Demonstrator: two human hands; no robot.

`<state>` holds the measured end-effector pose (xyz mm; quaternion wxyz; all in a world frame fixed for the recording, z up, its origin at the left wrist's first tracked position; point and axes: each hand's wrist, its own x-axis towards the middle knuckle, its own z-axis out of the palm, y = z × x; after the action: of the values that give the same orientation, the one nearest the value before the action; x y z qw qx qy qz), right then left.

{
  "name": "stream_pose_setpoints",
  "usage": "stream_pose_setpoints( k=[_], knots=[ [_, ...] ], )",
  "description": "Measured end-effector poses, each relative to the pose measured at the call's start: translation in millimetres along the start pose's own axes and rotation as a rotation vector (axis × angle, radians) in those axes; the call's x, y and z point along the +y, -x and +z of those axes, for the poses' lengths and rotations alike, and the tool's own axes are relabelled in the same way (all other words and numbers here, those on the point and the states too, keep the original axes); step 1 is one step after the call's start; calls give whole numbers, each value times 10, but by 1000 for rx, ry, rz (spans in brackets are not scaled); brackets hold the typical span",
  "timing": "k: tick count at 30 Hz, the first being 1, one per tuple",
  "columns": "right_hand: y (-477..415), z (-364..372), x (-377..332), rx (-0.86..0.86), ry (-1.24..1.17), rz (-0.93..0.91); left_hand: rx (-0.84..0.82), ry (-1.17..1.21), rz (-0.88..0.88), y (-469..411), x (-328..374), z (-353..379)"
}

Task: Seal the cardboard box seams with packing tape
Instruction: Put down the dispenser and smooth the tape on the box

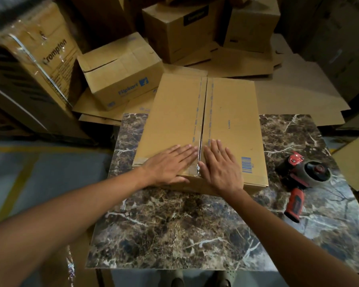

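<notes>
A brown cardboard box [232,112] lies on a marble-patterned table [174,228], its two top flaps meeting at a centre seam [203,112] under clear tape. My left hand [170,162] lies flat on the left flap near the front edge, fingers straight and pointing at the seam. On the right flap, just beside the seam, my right hand [221,164] presses flat with its fingers spread. A red and black tape dispenser [305,179] rests on the table to the right of the box, touched by neither hand.
Several cardboard boxes are stacked behind and to the left, among them a Flipkart box [120,69] and a plastic-wrapped Crompton box [42,56]. Flattened cardboard sheets [288,96] lie behind the table. Grey floor with yellow lines [19,179] shows at the left.
</notes>
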<state>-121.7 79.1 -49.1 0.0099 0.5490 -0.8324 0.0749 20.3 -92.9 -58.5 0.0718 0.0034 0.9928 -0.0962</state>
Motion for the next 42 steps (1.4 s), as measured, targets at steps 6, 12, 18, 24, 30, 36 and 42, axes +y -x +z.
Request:
stream_pose_setpoints(
  k=[6,12,18,24,30,36,42],
  knots=[
    [10,41,18,-56,83,-130,91,54,-267,163,241,81],
    [30,30,22,-79,104,-152,156,109,-476,250,464,66],
    [23,20,32,-84,121,-144,107,262,-320,415,106,90],
    [11,1,9,-95,119,-141,468,361,-566,588,-128,265],
    [20,14,3,-107,130,-130,1027,681,-1153,406,189,345],
    [19,20,11,-101,127,-129,1068,1193,-1284,432,128,403],
    [20,-37,-17,-106,102,-120,589,1353,-1204,717,52,463]
  ],
)
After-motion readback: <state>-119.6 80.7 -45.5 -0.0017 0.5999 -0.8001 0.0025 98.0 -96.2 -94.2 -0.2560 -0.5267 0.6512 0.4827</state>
